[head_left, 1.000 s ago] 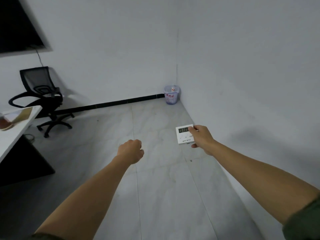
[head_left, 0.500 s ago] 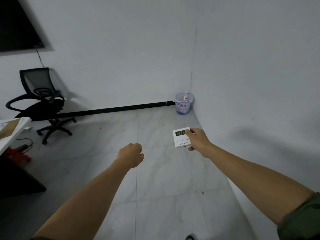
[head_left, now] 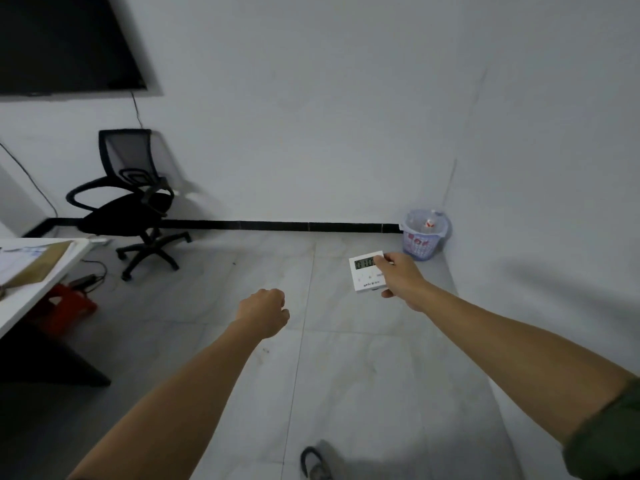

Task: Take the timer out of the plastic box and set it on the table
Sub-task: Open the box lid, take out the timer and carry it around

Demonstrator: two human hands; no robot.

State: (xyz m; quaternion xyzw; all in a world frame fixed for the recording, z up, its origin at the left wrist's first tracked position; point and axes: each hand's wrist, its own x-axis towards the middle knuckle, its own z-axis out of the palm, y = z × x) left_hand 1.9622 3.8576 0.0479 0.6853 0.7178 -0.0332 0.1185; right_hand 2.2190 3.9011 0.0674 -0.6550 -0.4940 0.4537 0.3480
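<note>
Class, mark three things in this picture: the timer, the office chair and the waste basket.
timer (head_left: 363,277): head view, on its white front below the display.
office chair (head_left: 126,157): head view, on the mesh backrest.
waste basket (head_left: 420,245): head view, on its outer wall.

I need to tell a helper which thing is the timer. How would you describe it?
Find the room corner with the pale wastebasket. Just in front, the right hand holds the timer above the floor. It is the only small white square with a digital display.
</note>
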